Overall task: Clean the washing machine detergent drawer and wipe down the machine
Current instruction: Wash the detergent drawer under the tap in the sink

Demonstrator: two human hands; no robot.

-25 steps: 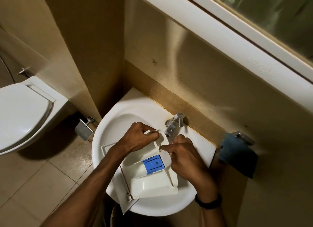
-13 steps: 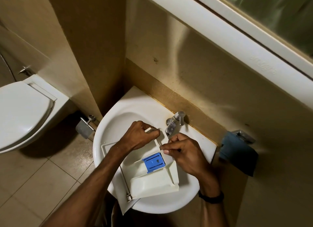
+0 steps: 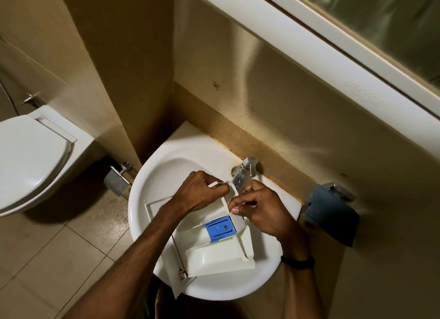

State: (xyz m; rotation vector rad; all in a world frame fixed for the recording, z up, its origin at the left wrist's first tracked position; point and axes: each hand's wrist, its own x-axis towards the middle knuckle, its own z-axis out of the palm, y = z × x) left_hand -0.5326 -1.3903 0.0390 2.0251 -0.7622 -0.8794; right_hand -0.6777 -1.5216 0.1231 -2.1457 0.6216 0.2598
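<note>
1. I am holding the white detergent drawer (image 3: pixel 214 254) across the sink (image 3: pixel 152 175), its flat front panel jutting past the sink's near rim and its far end reaching toward the tap (image 3: pixel 244 170) at the back edge.
2. My left grip (image 3: pixel 200 192) is curling round the drawer's far end, fingers clasping its white wall.
3. My right grip (image 3: pixel 259 211) is pinching the drawer's right wall between thumb and forefinger, just in front of the tap.
4. The blue insert (image 3: pixel 220 230) is sitting in the drawer's middle, just beside my right thumb.
5. A blue cloth (image 3: pixel 331 216) is hanging beyond the sink's right edge.
</note>
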